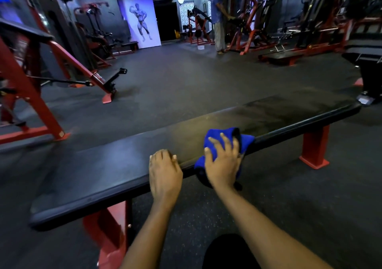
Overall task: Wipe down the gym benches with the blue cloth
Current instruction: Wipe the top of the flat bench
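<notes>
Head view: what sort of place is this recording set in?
A commercial gym, most likely. A flat padded bench on red steel legs fills the foreground, red-framed weight machines line the far walls, and a bodybuilder poster stands at the back.

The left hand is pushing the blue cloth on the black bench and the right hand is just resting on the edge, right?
Not quite. In the head view the right hand presses the blue cloth on the black bench, and the left hand rests bare on the near edge.

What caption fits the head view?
Right hand presses blue cloth on black bench; left hand rests beside it.
</notes>
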A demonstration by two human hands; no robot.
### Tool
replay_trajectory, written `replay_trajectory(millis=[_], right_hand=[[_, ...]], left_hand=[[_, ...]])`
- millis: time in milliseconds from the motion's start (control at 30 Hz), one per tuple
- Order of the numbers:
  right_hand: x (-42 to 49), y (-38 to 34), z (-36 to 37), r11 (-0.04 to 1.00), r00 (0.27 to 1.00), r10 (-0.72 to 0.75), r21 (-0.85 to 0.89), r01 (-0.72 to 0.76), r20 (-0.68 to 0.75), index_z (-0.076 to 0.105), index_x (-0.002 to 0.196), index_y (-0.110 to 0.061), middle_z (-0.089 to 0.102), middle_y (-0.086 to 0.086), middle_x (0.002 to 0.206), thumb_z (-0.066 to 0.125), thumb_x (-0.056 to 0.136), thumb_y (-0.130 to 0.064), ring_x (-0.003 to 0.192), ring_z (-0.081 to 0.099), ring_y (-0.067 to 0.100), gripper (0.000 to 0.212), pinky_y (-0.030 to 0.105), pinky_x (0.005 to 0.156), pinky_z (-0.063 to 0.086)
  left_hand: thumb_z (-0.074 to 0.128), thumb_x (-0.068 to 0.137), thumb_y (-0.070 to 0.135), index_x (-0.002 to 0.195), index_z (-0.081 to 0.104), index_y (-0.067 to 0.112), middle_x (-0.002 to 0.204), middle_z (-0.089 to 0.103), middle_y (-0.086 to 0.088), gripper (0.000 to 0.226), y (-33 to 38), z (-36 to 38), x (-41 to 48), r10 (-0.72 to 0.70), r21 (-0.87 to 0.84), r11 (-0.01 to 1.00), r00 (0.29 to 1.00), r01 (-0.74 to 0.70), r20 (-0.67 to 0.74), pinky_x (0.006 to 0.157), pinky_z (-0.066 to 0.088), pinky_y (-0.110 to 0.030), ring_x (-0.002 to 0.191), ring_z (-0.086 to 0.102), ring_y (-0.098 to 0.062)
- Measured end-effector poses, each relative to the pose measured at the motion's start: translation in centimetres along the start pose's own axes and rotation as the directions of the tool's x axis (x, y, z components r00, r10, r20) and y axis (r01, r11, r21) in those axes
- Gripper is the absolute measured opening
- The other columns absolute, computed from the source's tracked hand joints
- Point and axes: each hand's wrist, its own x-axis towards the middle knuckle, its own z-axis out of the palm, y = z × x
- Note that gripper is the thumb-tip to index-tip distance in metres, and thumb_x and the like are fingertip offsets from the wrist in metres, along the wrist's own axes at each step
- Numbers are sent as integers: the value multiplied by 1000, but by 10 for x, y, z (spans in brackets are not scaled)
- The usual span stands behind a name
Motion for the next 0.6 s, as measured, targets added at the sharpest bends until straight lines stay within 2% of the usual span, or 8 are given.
replay_trajectory(millis=[133, 233, 300, 333, 433, 500, 533, 600], right_hand=[[-3, 14, 0, 979, 980, -182, -81, 189, 82, 62, 126, -35, 50, -6, 144, 49, 88, -50, 138, 36, 27, 42, 59, 111, 28], [19, 35, -6, 999, 999, -31, -31, 31, -20, 65, 124, -30, 50, -1, 145, 47, 87, -49, 139, 33, 30, 45, 58, 107, 34], [10, 16, 0, 995, 993, 93, 30, -91, -77, 69, 119, -25, 52, 2, 143, 49, 85, -44, 138, 35, 33, 43, 57, 103, 39], [-2, 0, 5, 997, 995, 73, 10, -72, -63, 69, 118, -25, 52, 2, 143, 51, 85, -43, 138, 35, 33, 42, 57, 103, 39], [-30, -16, 10, 974, 971, -220, -37, 224, 90, 63, 126, -33, 49, -5, 145, 54, 88, -45, 139, 35, 29, 40, 58, 110, 29], [-23, -2, 5, 945, 941, -315, -50, 323, 124, 61, 128, -34, 49, -6, 145, 52, 89, -49, 137, 37, 27, 43, 58, 110, 28], [-18, 5, 3, 953, 951, -291, -58, 298, 106, 61, 128, -34, 50, -5, 145, 50, 89, -50, 136, 38, 27, 44, 58, 109, 28], [-15, 0, 7, 994, 994, -106, -31, 106, 15, 64, 125, -29, 51, -2, 143, 49, 89, -47, 136, 37, 30, 43, 59, 107, 31]], left_hand=[[46, 97, 16, 90, 56, 12, 93, 57, -6, 13, -5, -3, -1, 19, -72, 997, 1000, -18, 14, 79, 46, -41, 90, 51, -24], [43, 98, 13, 93, 54, 17, 94, 51, 4, 13, -11, -7, -2, 43, -148, 988, 999, -40, 17, 76, 38, -26, 89, 46, -13], [43, 97, 6, 102, 57, 13, 99, 48, 6, 16, -13, -7, -1, 64, -174, 983, 997, -54, 53, 81, 32, -21, 93, 43, -8], [44, 95, 3, 106, 57, 10, 101, 50, 4, 19, -14, -8, 0, 58, -185, 982, 996, -45, 69, 82, 31, -19, 96, 44, -9], [43, 92, -3, 115, 56, 6, 115, 55, -6, 29, -16, -16, 3, 53, -226, 974, 992, -26, 115, 84, 28, -14, 105, 47, -14], [42, 92, -4, 118, 56, 6, 118, 54, -7, 30, -30, -25, 0, 27, -235, 972, 995, -4, 94, 86, 27, -13, 106, 47, -14], [42, 93, -3, 117, 57, 7, 116, 55, -8, 30, -41, -30, -3, -6, -232, 972, 998, 21, 65, 86, 28, -14, 105, 48, -15], [45, 92, -2, 111, 60, 6, 110, 59, -11, 26, -70, -42, -11, -98, -210, 974, 994, 85, -51, 88, 34, -21, 103, 50, -20]])
